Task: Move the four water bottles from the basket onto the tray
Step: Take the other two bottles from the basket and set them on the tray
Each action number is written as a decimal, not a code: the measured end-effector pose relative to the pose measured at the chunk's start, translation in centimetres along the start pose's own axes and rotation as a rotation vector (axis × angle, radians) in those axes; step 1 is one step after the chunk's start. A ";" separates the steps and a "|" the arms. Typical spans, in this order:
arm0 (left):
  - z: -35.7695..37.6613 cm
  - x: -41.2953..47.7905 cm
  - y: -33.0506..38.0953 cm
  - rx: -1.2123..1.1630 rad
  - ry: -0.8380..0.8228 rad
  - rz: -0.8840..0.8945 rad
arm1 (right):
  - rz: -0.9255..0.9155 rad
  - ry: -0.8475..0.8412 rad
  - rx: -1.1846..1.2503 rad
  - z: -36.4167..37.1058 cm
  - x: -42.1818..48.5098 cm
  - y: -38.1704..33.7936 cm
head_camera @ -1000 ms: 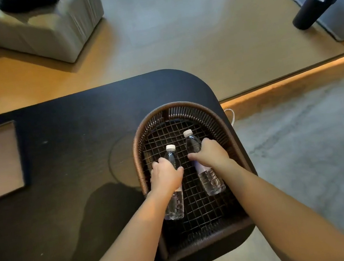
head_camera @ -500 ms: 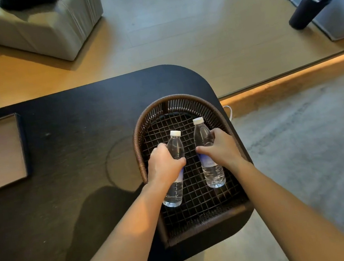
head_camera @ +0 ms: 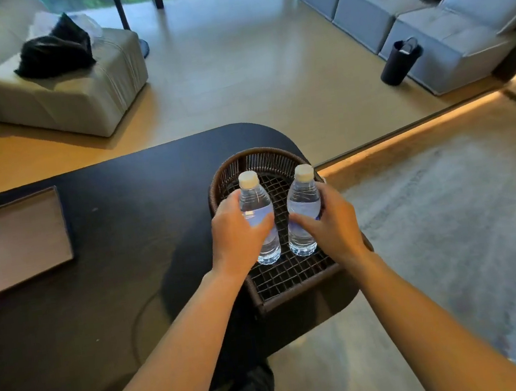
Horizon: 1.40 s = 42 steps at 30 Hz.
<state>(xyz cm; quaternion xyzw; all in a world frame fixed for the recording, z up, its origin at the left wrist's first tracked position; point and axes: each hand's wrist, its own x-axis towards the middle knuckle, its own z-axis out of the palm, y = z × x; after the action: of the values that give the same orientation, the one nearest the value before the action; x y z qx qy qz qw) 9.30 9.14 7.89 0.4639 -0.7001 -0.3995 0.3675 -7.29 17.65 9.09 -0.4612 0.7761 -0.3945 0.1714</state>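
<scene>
Clamped around the middle of the left bottle [head_camera: 259, 221], at the label band, with the left hand [head_camera: 239, 236]; likewise clamped on the right bottle [head_camera: 303, 212] with the right hand [head_camera: 332, 228]. Both bottles upright, caps up, bases raised above the wire mesh floor of the basket [head_camera: 273, 157], side by side and just apart.

Far left on the desk [head_camera: 143, 228]: the tray [head_camera: 19, 244], flat, well apart from the basket, with something clear and glinting at its left edge, too cut off to name. No other bottles visible in the basket.

Handling, as a judgement: full, clear plastic, so moderately heavy and thin-walled; likely to dent under a hard squeeze and slippery if damp. Best held at the label band or just above, where the ribbed wall gives purchase, not by the cap. Needs a clear lift over the woven rim, then a carry leftward across the desk, kept upright, set down base first on the tray.
</scene>
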 end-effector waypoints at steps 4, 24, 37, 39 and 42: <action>-5.0 -3.1 1.5 -0.017 0.064 0.101 | -0.046 0.036 0.065 0.2 -3.6 -4.1; -29.8 -13.3 -7.2 0.222 0.369 -0.317 | -0.179 -0.321 0.117 18.9 -12.9 -19.3; -45.0 -10.1 -17.7 0.306 0.486 -0.381 | -0.179 -0.508 0.082 36.9 -11.0 -29.6; -47.0 -8.5 -19.6 0.311 0.479 -0.413 | -0.165 -0.521 0.065 39.9 -10.1 -31.1; -49.8 -5.9 -22.3 0.288 0.462 -0.433 | -0.161 -0.526 0.063 44.1 -8.6 -33.1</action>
<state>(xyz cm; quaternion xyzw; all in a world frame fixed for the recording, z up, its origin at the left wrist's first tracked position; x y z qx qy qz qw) 63.09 -1.78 7.41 0.7268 -0.5330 -0.2498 0.3539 44.17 -3.78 5.96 -0.6023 0.6531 -0.2973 0.3497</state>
